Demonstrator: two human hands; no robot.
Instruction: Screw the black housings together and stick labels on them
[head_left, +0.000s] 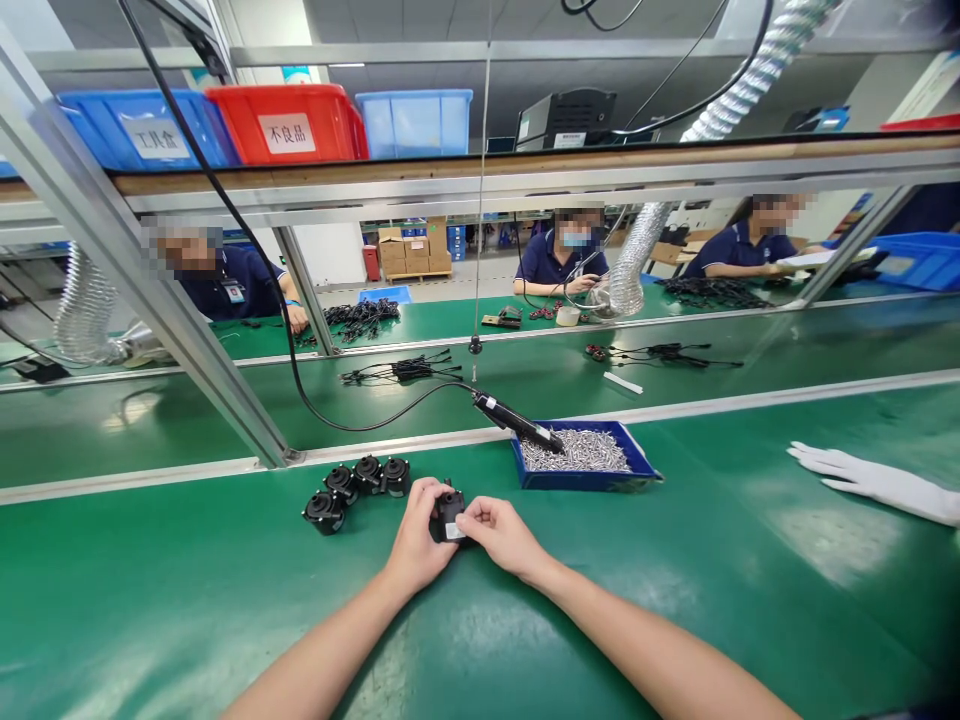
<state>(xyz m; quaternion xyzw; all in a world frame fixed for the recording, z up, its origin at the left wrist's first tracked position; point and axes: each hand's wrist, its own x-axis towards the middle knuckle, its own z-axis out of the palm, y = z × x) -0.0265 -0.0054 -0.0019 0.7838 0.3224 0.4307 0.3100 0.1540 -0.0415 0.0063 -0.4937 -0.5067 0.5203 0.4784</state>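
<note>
My left hand (417,538) is wrapped round the left side of a small black part (450,508) on the green bench. A white label shows on that part's near face. My right hand (501,536) is closed, its thumb and forefinger pinched at the label's right edge; whatever lies between the fingertips is too small to make out. Several round black parts (343,484) stand together left of my hands. Beyond my right hand, a black electric screwdriver (517,421) rests with one end on the screws (581,452) in a blue tray (590,482).
A white glove (874,480) lies on the bench at the right. A black cable (289,350) hangs down to the screwdriver. Metal posts (225,370) and a shelf with bins (285,125) stand ahead. Three people sit across the bench near bundled black cables (409,370).
</note>
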